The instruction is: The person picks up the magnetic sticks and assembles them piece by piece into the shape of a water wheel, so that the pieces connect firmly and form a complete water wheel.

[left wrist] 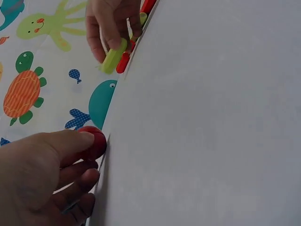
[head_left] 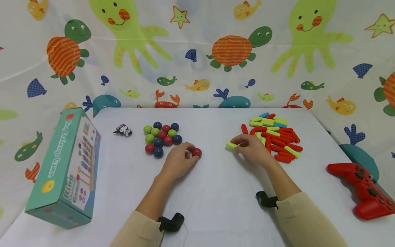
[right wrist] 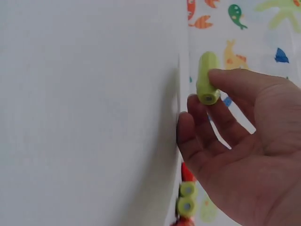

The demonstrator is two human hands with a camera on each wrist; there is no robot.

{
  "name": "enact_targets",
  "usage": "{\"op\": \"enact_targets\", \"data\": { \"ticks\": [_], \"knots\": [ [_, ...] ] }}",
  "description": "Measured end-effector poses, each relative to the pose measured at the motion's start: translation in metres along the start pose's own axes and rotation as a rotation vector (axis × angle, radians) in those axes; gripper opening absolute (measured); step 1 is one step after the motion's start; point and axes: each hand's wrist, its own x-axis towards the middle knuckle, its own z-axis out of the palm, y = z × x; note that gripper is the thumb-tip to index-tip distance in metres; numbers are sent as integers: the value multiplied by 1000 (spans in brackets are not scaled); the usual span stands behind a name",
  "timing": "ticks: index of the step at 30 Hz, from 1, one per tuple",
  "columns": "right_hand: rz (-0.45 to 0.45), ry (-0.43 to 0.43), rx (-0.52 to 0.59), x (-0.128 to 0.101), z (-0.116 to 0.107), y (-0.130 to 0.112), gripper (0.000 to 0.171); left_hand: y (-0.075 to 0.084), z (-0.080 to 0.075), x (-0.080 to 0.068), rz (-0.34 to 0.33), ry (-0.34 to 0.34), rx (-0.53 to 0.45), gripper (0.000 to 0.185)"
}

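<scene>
My left hand point(head_left: 179, 160) pinches a red ball point(head_left: 196, 153) between thumb and fingers, just right of a cluster of red, green and blue balls point(head_left: 158, 142). In the left wrist view the thumb lies along the top of that ball point(left wrist: 96, 143). With thumb and fingertips, my right hand point(head_left: 251, 148) holds a yellow-green rod point(head_left: 231, 145), left of a pile of red, yellow-green and blue rods point(head_left: 279, 140). The right wrist view shows a small hole in the near end of the held rod point(right wrist: 208, 87).
A green game box point(head_left: 61, 168) stands at the left of the white table point(head_left: 213, 206). A small cartoon figure point(head_left: 123, 130) lies behind the balls. At the right edge sits a red game controller point(head_left: 362, 190). A patterned cloth point(head_left: 197, 68) hangs behind.
</scene>
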Motion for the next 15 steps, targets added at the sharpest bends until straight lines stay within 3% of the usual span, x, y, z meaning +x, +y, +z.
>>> {"op": "enact_targets", "data": {
  "ticks": [3, 7, 15],
  "knots": [
    [21, -17, 83, 1, 5, -4, 33, 7, 14, 10, -15, -14, -88, 36],
    [43, -25, 120, 3, 11, -8, 32, 17, 30, 21, -46, 18, -165, 36],
    [34, -35, 152, 9, 20, -11, 30, 27, 40, 25, -52, 30, -120, 38]
  ]
}}
